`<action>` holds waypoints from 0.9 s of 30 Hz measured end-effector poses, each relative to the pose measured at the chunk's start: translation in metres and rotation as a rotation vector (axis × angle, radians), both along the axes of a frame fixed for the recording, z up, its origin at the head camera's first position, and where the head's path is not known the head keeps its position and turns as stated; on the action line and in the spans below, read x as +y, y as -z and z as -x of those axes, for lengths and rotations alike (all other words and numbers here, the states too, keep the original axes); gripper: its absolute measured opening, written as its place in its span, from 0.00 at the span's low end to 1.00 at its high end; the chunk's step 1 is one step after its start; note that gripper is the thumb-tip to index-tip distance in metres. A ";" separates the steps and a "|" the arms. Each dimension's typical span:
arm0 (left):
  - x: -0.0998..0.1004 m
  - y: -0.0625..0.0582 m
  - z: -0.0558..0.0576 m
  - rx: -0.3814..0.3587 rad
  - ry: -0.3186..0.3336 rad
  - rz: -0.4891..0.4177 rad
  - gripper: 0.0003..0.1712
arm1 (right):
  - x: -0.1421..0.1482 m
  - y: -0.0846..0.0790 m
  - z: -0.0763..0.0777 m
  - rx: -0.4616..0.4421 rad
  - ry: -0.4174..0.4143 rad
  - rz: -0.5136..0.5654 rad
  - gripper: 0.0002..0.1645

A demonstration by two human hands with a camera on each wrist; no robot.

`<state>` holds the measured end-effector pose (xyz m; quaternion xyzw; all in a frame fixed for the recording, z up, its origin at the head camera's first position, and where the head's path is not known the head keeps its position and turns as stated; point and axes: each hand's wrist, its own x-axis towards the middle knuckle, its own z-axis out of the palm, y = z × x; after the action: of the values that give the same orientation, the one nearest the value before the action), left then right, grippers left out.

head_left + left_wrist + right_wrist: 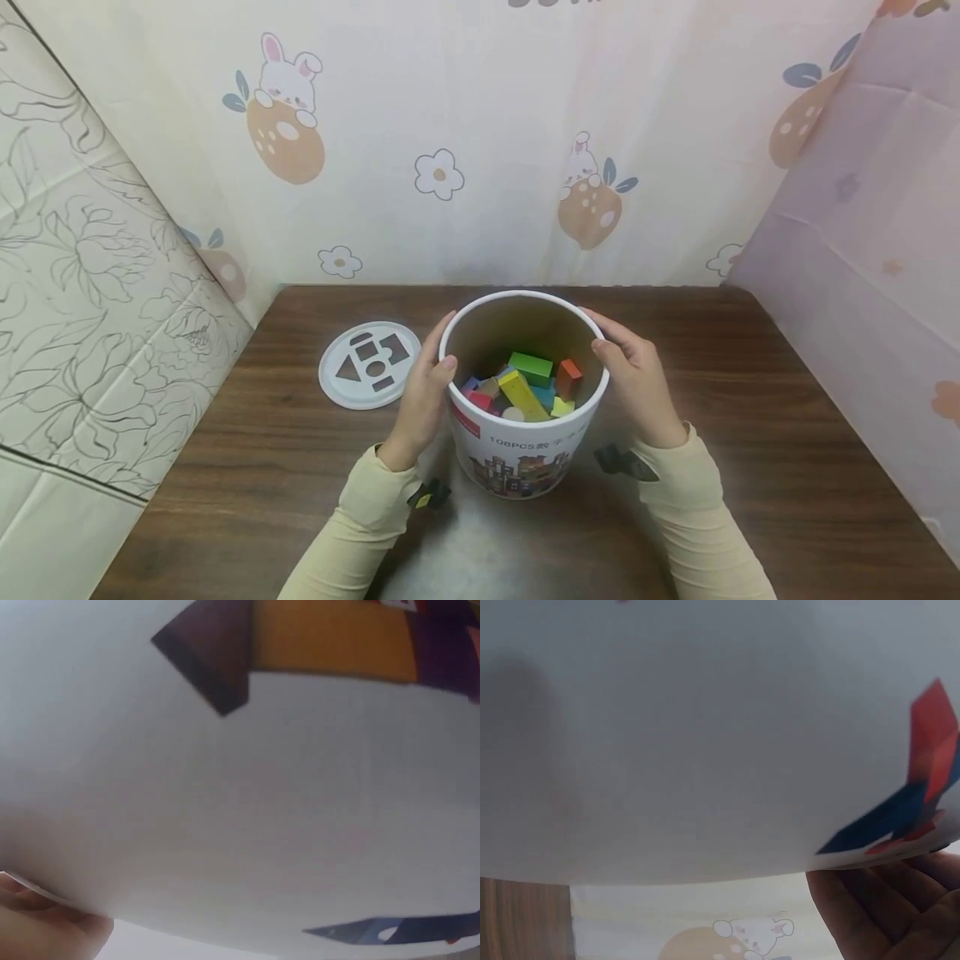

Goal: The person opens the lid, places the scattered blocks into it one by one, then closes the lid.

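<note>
A white round bucket (498, 454) with printed block pictures stands in the middle of the table in the head view. Colourful wooden blocks lie inside, among them a green block (531, 368), a yellow block (522, 396) and an orange-red block (568, 378). My left hand (422, 396) grips the bucket at its left side, thumb over the rim. On the opposite side my right hand (637, 379) holds it the same way. The bucket's white wall (300, 802) fills most of the left wrist view. Likewise, the printed wall (690, 750) covers most of the right wrist view, with right-hand fingers (885, 907) against it.
A white round lid (352, 393) with shaped cut-outs lies flat on the brown wooden table (247, 467), left of the bucket. Patterned cloth (495, 100) hangs behind the table's back edge, and more cloth stands at both sides. Small dark devices sit at both wrists.
</note>
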<state>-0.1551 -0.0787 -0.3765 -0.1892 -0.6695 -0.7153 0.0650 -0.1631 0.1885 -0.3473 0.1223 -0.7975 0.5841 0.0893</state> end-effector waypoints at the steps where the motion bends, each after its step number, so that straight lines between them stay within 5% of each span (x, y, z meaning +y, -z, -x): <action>1: -0.001 0.000 0.000 -0.003 -0.008 0.015 0.37 | 0.000 0.000 0.000 0.001 0.001 -0.002 0.24; 13: -0.035 -0.005 0.013 0.073 -0.114 0.187 0.28 | 0.001 0.001 0.001 0.018 -0.005 -0.009 0.24; 19: -0.071 -0.009 0.033 -0.020 -0.218 0.266 0.28 | 0.001 -0.001 0.001 0.026 -0.002 -0.025 0.25; 27: -0.125 -0.002 0.063 -0.113 -0.376 0.600 0.35 | 0.000 0.000 0.000 0.009 -0.009 -0.009 0.25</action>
<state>-0.2179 -0.2037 -0.3744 -0.0334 -0.8753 -0.4719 0.0999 -0.1630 0.1888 -0.3473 0.1291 -0.7991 0.5803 0.0898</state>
